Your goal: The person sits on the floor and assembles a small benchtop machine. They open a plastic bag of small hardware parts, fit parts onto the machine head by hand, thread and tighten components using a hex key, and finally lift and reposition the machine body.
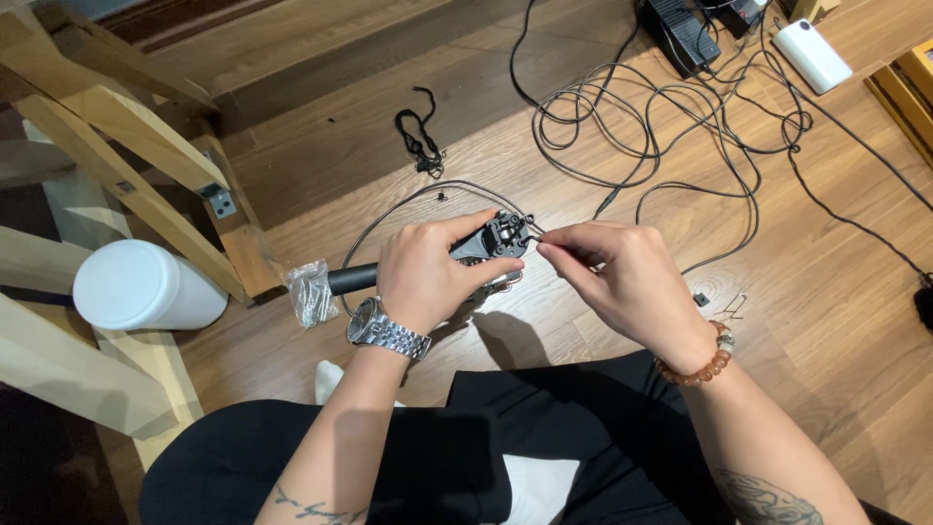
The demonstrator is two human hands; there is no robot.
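Observation:
My left hand grips a black handlebar part with a clamp and a rubber grip that sticks out to the left. A thin grey cable loops from the part across the floor. My right hand pinches a small slim tool against the right side of the clamp; its tip is mostly hidden by my fingers. A steel watch is on my left wrist and a bead bracelet on my right. I sit on the wooden floor in dark trousers.
A small clear bag of screws lies left of the grip. A white cylinder stands by wooden frame legs. Tangled black cables, a short black cord, a white power bank and a small key lie around.

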